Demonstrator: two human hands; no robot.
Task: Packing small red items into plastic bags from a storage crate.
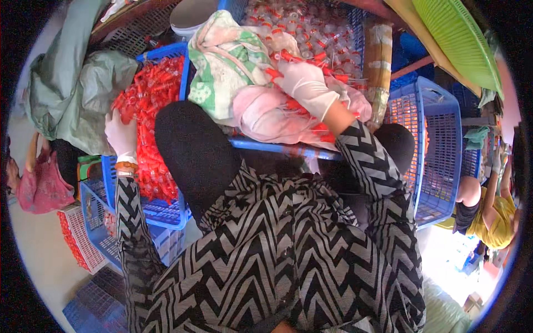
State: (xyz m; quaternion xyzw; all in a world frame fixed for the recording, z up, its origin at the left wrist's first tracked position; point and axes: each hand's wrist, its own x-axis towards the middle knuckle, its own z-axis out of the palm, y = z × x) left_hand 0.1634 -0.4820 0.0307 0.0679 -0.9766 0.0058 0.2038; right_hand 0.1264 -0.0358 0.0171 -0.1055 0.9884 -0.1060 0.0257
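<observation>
Both my hands wear white gloves. At the left, my left hand (pixel 121 135) is at the side of a blue crate (pixel 184 77) heaped with small red plastic pieces (pixel 152 111). Its fingers are bent in against the heap, and what they hold is hidden. My right hand (pixel 306 84) reaches over the cloth-draped front of a larger crate. Its fingers are closed around a red plastic piece (pixel 273 72). More red pieces lie about that hand on a pinkish cloth (pixel 261 111). Beyond them is a pile of clear caps with red rings (pixel 311 28).
A green-and-white cloth (pixel 222 61) lies left of my right hand. A grey-green sack (pixel 83 94) hangs beside the left crate. Blue baskets (pixel 438 150) stand at my right, and a green round tray (pixel 458 39) is at the upper right. Other people are at both sides.
</observation>
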